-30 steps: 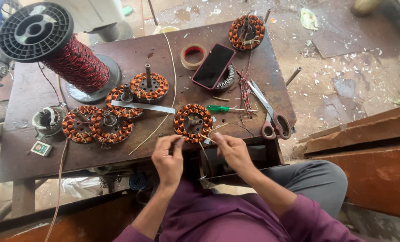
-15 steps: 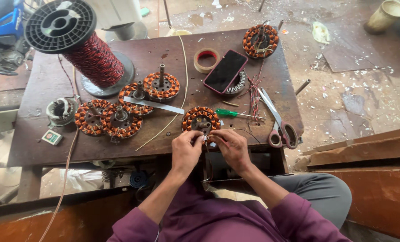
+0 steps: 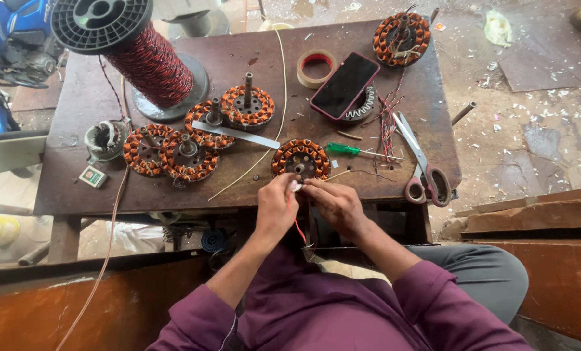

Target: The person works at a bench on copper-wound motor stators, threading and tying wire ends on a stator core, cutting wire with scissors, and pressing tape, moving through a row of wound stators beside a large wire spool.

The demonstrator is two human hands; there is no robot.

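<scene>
A round copper-wound stator lies near the front edge of the brown table. My left hand and my right hand meet just in front of it. Both pinch thin wire leads at the stator's near rim, where a small white piece shows between the fingertips. A red wire hangs down from my left fingers below the table edge. A green-handled screwdriver lies just right of the stator.
A big spool of red wire stands at the back left. Several more wound stators lie left of centre, another at the back right. A phone, tape roll, metal ruler and scissors lie around.
The camera has dipped and moved closer. My hands stay together at the stator's near rim, shifted slightly toward it; the red wire now hangs from my left fingers.
</scene>
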